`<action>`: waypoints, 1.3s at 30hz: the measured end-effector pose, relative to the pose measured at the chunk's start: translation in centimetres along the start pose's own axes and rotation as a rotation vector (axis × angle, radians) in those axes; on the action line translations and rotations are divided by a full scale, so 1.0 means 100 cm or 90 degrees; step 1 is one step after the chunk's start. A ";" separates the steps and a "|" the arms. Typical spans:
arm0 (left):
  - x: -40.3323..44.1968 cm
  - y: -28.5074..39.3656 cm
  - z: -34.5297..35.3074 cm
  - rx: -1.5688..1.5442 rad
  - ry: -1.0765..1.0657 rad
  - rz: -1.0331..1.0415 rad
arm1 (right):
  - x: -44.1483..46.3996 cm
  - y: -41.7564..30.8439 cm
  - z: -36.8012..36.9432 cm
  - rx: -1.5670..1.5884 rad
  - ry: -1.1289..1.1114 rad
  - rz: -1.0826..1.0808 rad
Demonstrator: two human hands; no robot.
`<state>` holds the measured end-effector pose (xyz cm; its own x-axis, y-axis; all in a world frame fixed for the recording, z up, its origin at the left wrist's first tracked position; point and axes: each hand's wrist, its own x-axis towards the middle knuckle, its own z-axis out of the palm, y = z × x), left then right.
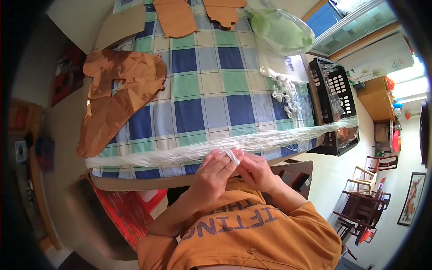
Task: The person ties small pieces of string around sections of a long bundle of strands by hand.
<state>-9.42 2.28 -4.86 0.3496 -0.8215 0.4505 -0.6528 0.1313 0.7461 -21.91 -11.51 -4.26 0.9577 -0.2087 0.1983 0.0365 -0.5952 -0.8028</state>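
Note:
A long bundle of white thread (175,156) stretches along the near edge of the checked cloth, from the left corner to the black crate. At this near edge, in front of my chest, my left hand (214,174) has its fingers bent together, with a small white loop of strands (232,157) round the fingertips. My right hand (256,171) meets it there, its fingers pinched at the loop. Both hands close on this white strand; its ends are hidden by the fingers. Farther right lies a pile of small white knotted pieces (286,95).
A shiny brown foil shape (118,90) lies at the left, and flat brown pieces (176,18) are at the far edge. A pale green plastic bag (283,30) sits at the far right. The black crate (337,87) stands beside the table's right edge.

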 end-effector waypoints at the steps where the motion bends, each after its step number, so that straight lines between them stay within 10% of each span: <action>1: -0.003 -0.003 0.006 0.045 0.011 -0.008 | 0.001 -0.003 -0.001 -0.023 -0.004 0.020; 21: -0.008 0.000 -0.002 -0.248 -0.104 -0.318 | -0.003 0.004 -0.008 -0.034 0.006 -0.076; 27: -0.017 -0.011 0.008 -0.573 0.184 -0.398 | -0.004 0.009 -0.010 -0.067 0.019 -0.119; 30: -0.014 -0.032 -0.002 -0.563 0.091 -0.508 | -0.006 0.007 -0.013 -0.066 0.000 -0.150; 34: -0.022 -0.045 0.008 -1.028 -0.249 -0.630 | -0.003 0.011 -0.013 -0.028 0.002 -0.127; 39: -0.015 -0.014 0.004 -0.461 0.000 -0.467 | -0.009 0.014 -0.009 0.055 0.046 0.092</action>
<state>-9.29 3.07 -6.76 0.4987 -0.8343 -0.2350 0.2833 -0.0994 0.9539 -22.93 -12.82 -5.05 0.9319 -0.3443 0.1141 -0.0734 -0.4871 -0.8703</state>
